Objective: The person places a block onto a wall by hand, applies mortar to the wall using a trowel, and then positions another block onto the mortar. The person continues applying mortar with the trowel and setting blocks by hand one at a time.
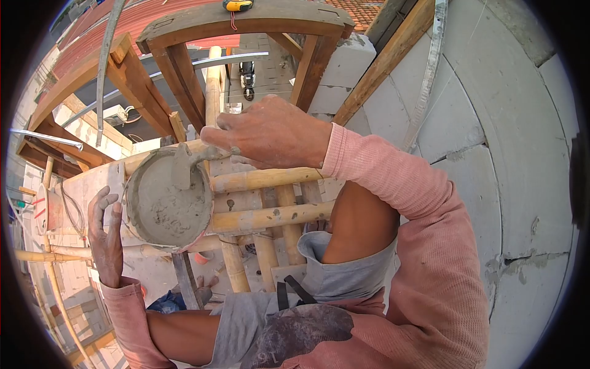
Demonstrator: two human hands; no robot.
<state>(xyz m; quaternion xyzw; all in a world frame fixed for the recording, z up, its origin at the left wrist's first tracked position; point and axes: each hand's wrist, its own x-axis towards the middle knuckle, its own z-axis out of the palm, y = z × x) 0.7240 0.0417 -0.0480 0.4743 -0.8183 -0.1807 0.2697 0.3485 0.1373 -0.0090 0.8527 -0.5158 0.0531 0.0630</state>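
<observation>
i am loading the trowel: right hand gripping it in bucket; left hand open, apparently steadying bucket; next needs a level lift.

A building site with bamboo scaffold, block wall, mortar bucket.
</observation>
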